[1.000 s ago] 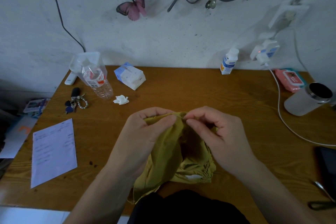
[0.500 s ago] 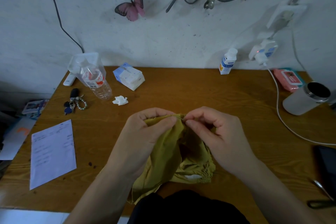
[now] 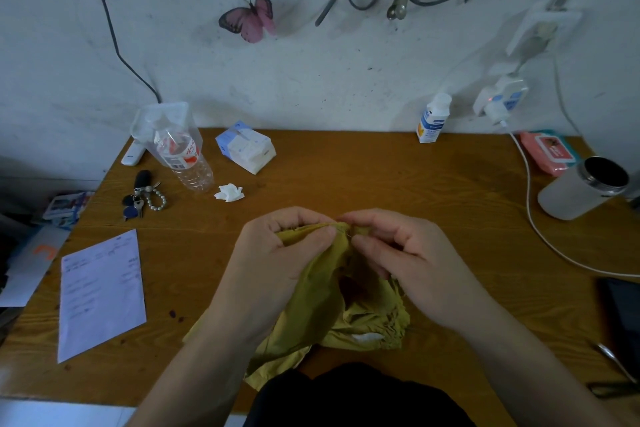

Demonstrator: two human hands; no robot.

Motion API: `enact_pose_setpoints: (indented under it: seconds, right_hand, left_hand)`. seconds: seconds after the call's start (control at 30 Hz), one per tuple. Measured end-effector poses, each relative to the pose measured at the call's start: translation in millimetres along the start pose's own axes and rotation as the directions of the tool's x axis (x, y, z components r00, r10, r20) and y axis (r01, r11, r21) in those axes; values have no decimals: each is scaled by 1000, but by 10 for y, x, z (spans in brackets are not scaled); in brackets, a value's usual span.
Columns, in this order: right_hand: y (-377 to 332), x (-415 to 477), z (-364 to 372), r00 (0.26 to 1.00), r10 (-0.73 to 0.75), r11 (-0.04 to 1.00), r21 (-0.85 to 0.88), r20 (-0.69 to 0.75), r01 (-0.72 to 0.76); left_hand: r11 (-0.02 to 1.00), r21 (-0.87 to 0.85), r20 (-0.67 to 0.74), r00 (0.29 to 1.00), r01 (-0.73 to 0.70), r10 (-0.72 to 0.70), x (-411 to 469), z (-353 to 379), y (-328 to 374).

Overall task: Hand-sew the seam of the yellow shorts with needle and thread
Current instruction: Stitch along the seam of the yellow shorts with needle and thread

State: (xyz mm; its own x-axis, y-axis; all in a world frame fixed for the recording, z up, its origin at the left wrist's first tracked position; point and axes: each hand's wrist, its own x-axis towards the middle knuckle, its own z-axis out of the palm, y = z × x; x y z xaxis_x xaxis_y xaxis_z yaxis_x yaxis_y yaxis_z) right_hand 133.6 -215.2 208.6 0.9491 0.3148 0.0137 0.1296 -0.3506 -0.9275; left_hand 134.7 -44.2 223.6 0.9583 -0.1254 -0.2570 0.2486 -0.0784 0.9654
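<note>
The yellow shorts (image 3: 311, 291) lie bunched at the table's (image 3: 381, 177) 6 o'clock edge. My left hand (image 3: 277, 260) grips the raised seam with its fingers curled. At its 3 o'clock my right hand (image 3: 408, 260) pinches the same seam; I can't make out the needle. A crumpled tissue (image 3: 228, 192) sits at 11 o'clock and a paper sheet (image 3: 100, 291) at 9.

Hands, two: left hand (image 3: 277, 263), right hand (image 3: 412, 263).
Yellow shorts (image 3: 311, 305), one pair.
Table (image 3: 381, 177), one.
Plastic bottle (image 3: 183, 159), one.
Tissue pack (image 3: 246, 147), one.
Crumpled tissue (image 3: 228, 192), one.
Bunch of keys (image 3: 138, 198), one.
Sheet of paper (image 3: 100, 295), one.
Small white bottle (image 3: 433, 120), one.
Pink wipes pack (image 3: 550, 151), one.
Tumbler (image 3: 581, 189), one.
Wall butterfly (image 3: 249, 19), one.
</note>
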Motion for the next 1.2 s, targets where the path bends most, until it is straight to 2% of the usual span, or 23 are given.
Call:
enact_pose_setpoints:
  seconds: [0.13,0.3,0.53,0.63,0.77,0.83,0.97,1.1,1.2]
  right_hand:
    - [-27,-21,-25,1000,12,999,41,-5,-11]
    - [-34,-34,-27,1000,15,1000,15,-26,-14]
    - [-66,-58,5,993,27,990,-133,-118,-42]
    - [-91,-61,42,985,-19,966,-257,-174,-27]
    - [-136,-70,116,967,-110,888,-460,-230,-9]
    - [-144,-74,145,960,-136,863,-506,-244,-7]
    - [-134,-84,160,957,-138,855,-518,-255,-15]
    - [-112,-74,124,964,-100,893,-449,-247,-22]
    - [-102,-67,95,970,-63,931,-365,-234,-28]
  left_hand:
    - [993,110,-37,999,-30,35,-3,16,-17]
    - [971,223,-82,991,-83,103,-13,54,-18]
    - [911,380,-190,950,-163,249,-19,120,-44]
    - [848,481,-227,902,-224,368,-42,188,-81]
    - [662,690,-208,796,-293,568,-69,289,-109]
    - [614,731,-187,776,-300,602,-71,325,-127]
    - [625,715,-183,778,-314,601,-68,366,-183]
    - [797,540,-224,867,-271,446,-51,332,-147]
    - [857,453,-216,903,-245,372,-37,291,-105]
